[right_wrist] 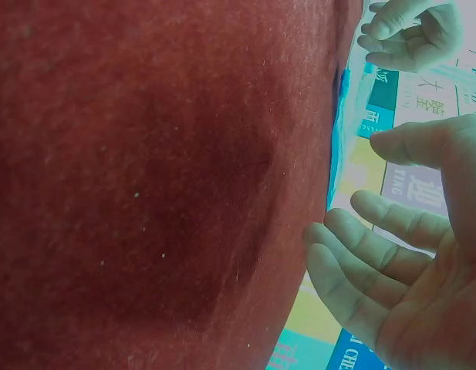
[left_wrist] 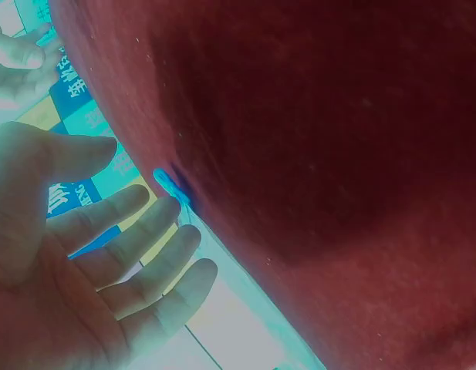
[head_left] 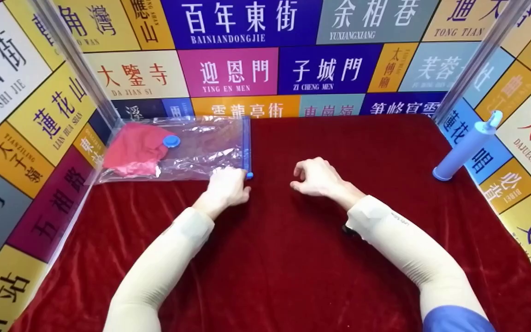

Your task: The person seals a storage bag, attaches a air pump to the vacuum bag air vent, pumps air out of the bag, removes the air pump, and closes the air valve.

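pale sleeves (head_left: pixel 148 272) stretch over the red cloth (head_left: pixel 270 281), on the near side of the clear bag (head_left: pixel 201 150). to the bag's right, apart from it, the right hand (head_left: pixel 319 179) hangs with fingers loosely bent, holding nothing. at the bag's near right corner, by the blue slider (head_left: pixel 249 175), is the left hand (head_left: pixel 227 185), fingers relaxed and gripping nothing; contact i cannot tell. pink fabric (head_left: pixel 132 147) fills the bag's left part beside the blue valve cap (head_left: pixel 171 141); the blue pump (head_left: pixel 464 151) stands well to the bag's right. a careless tug on the slider might skew the light bag or leave its seal gapping.
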Demonstrator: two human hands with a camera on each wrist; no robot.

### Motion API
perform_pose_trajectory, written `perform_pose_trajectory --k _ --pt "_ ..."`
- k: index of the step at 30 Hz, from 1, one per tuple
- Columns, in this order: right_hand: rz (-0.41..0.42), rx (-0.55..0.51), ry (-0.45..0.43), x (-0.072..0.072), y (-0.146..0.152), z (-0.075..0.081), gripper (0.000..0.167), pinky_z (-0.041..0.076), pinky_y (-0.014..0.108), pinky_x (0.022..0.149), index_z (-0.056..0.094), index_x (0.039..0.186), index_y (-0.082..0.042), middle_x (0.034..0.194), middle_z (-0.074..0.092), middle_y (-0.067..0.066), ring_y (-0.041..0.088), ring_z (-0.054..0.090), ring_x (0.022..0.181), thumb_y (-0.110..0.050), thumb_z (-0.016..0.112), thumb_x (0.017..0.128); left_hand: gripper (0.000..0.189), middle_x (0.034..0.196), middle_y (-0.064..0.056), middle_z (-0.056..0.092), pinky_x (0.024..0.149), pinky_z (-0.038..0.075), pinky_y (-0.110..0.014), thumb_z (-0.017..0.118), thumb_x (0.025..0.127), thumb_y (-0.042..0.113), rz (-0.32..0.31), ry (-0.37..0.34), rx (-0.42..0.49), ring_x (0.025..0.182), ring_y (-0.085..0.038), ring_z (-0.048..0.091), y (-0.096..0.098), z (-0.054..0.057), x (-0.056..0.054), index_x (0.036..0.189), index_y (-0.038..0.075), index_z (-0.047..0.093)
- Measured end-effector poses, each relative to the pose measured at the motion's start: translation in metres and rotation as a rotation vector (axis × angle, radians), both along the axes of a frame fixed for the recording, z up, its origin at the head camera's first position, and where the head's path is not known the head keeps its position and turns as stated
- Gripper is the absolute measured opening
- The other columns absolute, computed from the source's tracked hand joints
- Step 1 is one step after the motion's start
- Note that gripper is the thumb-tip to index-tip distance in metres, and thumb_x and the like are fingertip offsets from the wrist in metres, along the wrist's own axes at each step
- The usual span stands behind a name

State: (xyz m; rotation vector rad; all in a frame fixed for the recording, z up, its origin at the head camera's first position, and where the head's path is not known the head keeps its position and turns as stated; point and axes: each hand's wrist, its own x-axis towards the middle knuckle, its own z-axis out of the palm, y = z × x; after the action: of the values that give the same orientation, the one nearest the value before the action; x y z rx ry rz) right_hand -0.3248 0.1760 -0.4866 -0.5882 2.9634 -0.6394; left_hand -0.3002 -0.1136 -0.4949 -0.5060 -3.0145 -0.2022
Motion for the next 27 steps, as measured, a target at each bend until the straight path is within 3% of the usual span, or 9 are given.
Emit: perform_pose_trajectory --k 11,20,27 --pt "-0.012 0.015 -0.003 -0.009 -0.015 0.007 0.04 0.065 0.052 0.088 0.082 0.119 -0.008 0.106 0.082 0.011 0.032 0.076 0.099 -0.04 0.081 0.094 0.025 0.108 -0.024 0.082 0.084 0.068 -0.065 0.079 0.094 0.024 0.023 0.02 0.041 0.103 -0.05 0.08 -0.012 -0.001 -0.004 0.105 0.002 0.075" --pt "-0.016 0.037 -0.013 -0.02 -0.031 0.009 0.046 0.066 0.053 0.091 0.081 0.127 -0.007 0.107 0.081 0.011 0.032 0.076 0.101 -0.042 0.08 0.097 0.048 0.137 -0.025 0.074 0.1 0.065 -0.065 0.077 0.098 0.029 0.04 -0.025 -0.002 0.127 -0.049 0.071 -0.019 -0.004 -0.006 0.137 0.001 0.069" --pt "-0.035 0.008 -0.018 -0.029 -0.043 0.006 0.047 0.066 0.054 0.096 0.081 0.127 -0.006 0.112 0.082 0.013 0.033 0.077 0.105 -0.042 0.079 0.097 0.055 0.148 -0.024 0.067 0.116 0.055 -0.069 0.073 0.102 0.033 0.07 -0.083 -0.055 0.141 -0.049 0.06 -0.026 -0.004 -0.012 0.148 0.003 0.064"
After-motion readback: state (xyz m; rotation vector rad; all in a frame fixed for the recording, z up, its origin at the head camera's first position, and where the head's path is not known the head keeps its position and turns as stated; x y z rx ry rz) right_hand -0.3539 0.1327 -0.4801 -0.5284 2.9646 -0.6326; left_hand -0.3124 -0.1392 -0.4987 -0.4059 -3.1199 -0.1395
